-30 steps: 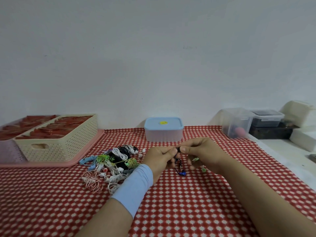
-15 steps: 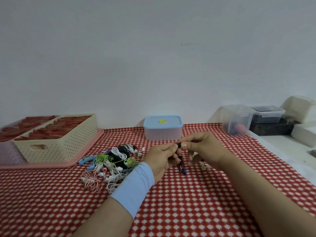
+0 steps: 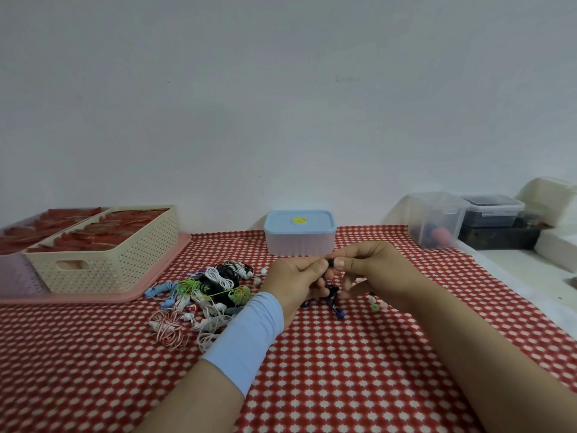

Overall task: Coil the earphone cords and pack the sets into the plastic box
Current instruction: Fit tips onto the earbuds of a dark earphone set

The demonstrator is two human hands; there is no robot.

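Over the red checked tablecloth (image 3: 343, 370), my left hand (image 3: 296, 282) and my right hand (image 3: 374, 273) meet and both pinch a dark earphone set (image 3: 332, 295). Its black and purple cord hangs between my hands, with a blue plug end near the cloth. A pile of tangled earphone sets (image 3: 206, 292) in white, green, black, blue and pink lies to the left of my hands. The plastic box (image 3: 299, 232) with a light blue lid stands shut behind my hands by the wall. A few loose ear tips (image 3: 374, 306) lie under my right hand.
A cream perforated basket (image 3: 103, 264) with red contents sits on a pink tray (image 3: 150, 289) at the left. At the right stand a clear bin (image 3: 437, 220), a dark lidded container (image 3: 491, 210) and white foam boxes (image 3: 549, 198). A white ledge borders the cloth's right side.
The hanging cord has been drawn up shorter and bunched more between my hands. Both hands stay together in nearly the same place.
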